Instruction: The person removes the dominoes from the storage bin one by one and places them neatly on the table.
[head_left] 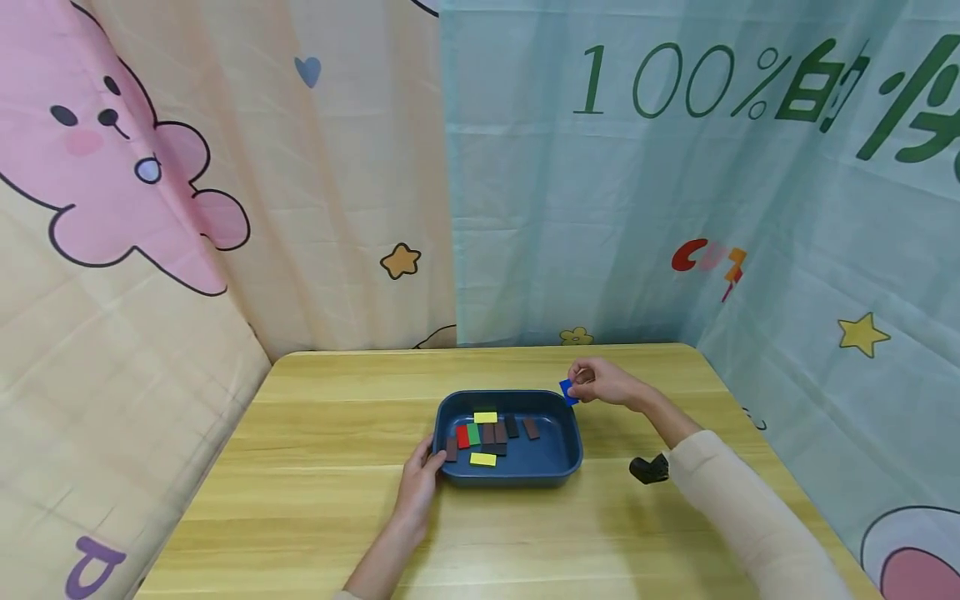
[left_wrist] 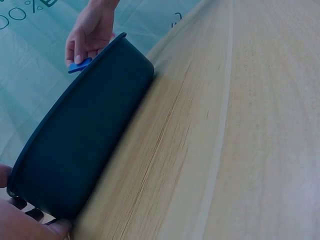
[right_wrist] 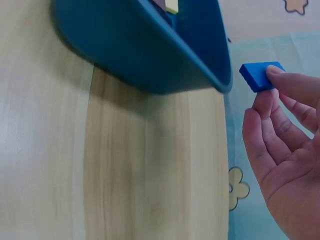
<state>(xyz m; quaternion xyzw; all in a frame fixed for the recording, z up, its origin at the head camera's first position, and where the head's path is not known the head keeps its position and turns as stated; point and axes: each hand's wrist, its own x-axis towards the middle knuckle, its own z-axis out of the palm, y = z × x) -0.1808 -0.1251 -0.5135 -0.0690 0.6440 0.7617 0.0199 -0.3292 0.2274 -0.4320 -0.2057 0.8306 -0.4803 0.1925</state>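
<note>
A dark blue plastic basin stands on the table with several small rectangular tiles inside: yellow, red, green, brown and black. My left hand grips the basin's left end, its thumb at the rim and the other fingers against the outside wall. Beyond the basin's back right corner, my right hand pinches a flat blue tile between thumb and fingers. In the right wrist view this tile is apart from the basin's rim.
The wooden table ends at a back edge just behind the basin. Printed curtains hang behind it and at both sides. A small black object shows beside the right sleeve; I cannot tell what it is.
</note>
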